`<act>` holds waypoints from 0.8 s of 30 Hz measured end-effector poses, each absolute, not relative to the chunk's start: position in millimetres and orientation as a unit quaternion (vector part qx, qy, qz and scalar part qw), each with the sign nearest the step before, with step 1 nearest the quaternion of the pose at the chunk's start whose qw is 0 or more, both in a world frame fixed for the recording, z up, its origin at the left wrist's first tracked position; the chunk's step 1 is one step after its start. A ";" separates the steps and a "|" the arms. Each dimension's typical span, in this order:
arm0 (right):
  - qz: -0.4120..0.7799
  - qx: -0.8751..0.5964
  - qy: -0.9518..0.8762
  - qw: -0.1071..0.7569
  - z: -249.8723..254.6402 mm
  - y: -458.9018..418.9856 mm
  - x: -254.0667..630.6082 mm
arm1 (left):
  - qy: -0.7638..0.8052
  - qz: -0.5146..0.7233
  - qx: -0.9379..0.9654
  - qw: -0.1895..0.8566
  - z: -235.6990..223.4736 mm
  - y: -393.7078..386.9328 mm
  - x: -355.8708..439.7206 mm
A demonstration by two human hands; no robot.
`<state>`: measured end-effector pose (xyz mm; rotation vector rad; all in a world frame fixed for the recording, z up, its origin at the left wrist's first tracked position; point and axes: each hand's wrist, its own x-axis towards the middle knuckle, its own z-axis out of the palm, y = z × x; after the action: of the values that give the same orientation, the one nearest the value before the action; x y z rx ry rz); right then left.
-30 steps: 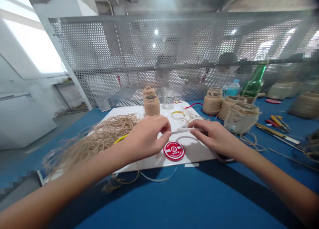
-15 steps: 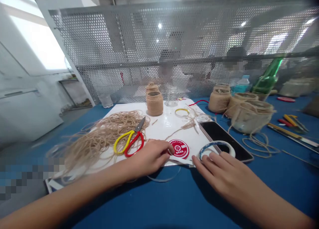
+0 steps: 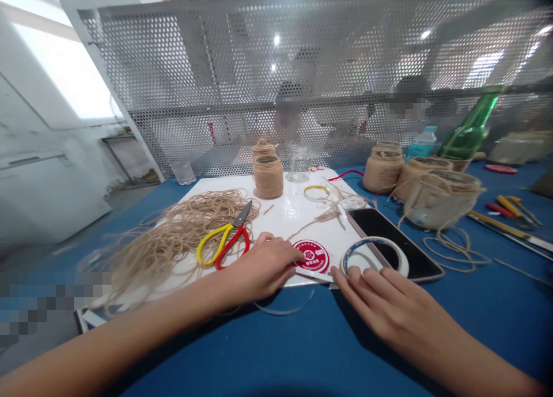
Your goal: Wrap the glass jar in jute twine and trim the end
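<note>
White tape ran in a thin strip [image 3: 317,275] between the two hands, along the near edge of a round red lid [image 3: 311,256]. The left hand [image 3: 270,267] had its fingers curled in and seemed to pinch the strip's end, right by the lid's left side. The right hand [image 3: 401,299] had bent fingers over the near rim of the tape roll [image 3: 403,264] and seemed to grip it; its thumb was hidden. The roll was just right of the lid, partly over a black phone [image 3: 425,264].

To do this well, I think both hands needed to go slow and keep the strip snug, with no twists. Soft fingers would have helped, because sticky tape can fold and stick to itself.

The lid lay flat on a shiny white board [image 3: 298,212], on a blue table [image 3: 285,345]. Red and yellow scissors [image 3: 235,227] lay by a messy heap of brown string [image 3: 185,230]. A jar wrapped in string [image 3: 268,181] stood farther back, and a green bottle [image 3: 466,135] leaned on the right. Behind was a grey metal screen [image 3: 242,40] full of little holes, with blurry people past it.
</note>
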<state>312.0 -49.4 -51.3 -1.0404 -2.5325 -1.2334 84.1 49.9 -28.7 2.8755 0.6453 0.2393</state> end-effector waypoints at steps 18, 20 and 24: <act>-0.424 -0.347 -0.833 0.079 -50.1 -55.6 313.6 | 0.189 0.063 0.978 0.059 -26.0 55.8 86.9; -0.422 -0.354 -0.831 0.083 -51.0 -55.2 314.1 | 0.188 0.059 0.978 0.063 -25.3 57.4 87.4; -0.421 -0.357 -0.830 0.081 -52.3 -54.3 314.1 | 0.174 0.048 0.981 0.066 -21.6 62.3 87.5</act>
<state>314.1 -54.3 -52.3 -1.0657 -2.4817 -1.2572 87.5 62.3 -21.6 2.9602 0.5236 0.1445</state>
